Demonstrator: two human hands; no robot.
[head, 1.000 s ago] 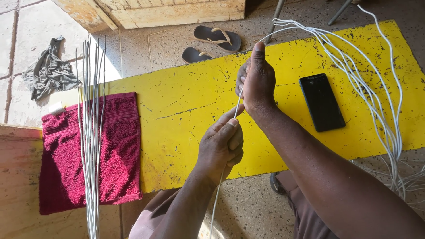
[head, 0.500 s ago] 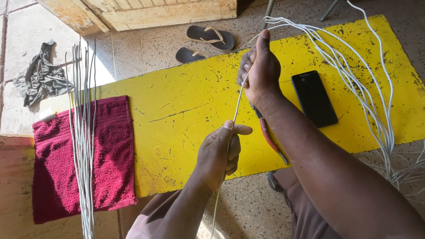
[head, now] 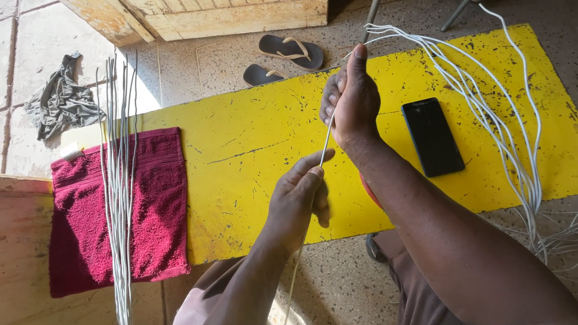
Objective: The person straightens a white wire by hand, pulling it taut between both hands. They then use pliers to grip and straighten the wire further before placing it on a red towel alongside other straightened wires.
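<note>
My right hand (head: 354,99) is closed around a thin white wire (head: 326,144) above the yellow board (head: 241,150), thumb pointing up. My left hand (head: 296,198) pinches the same wire lower down between thumb and fingers, at the board's near edge. The wire runs straight between the two hands and continues down past my left wrist. A bundle of straight white wires (head: 119,192) lies on a dark red towel (head: 153,204) at the left. Several curved white wires (head: 481,102) sprawl over the board's right end.
A black phone (head: 432,136) lies face up on the board right of my right hand. A pair of flip-flops (head: 283,57) sits on the speckled floor behind the board. A grey rag (head: 60,102) lies far left, a wooden crate (head: 198,15) at the top.
My right hand has slid farther up and away along the wire, widening the gap between the hands. My left hand keeps its pinch near the board's front edge.
</note>
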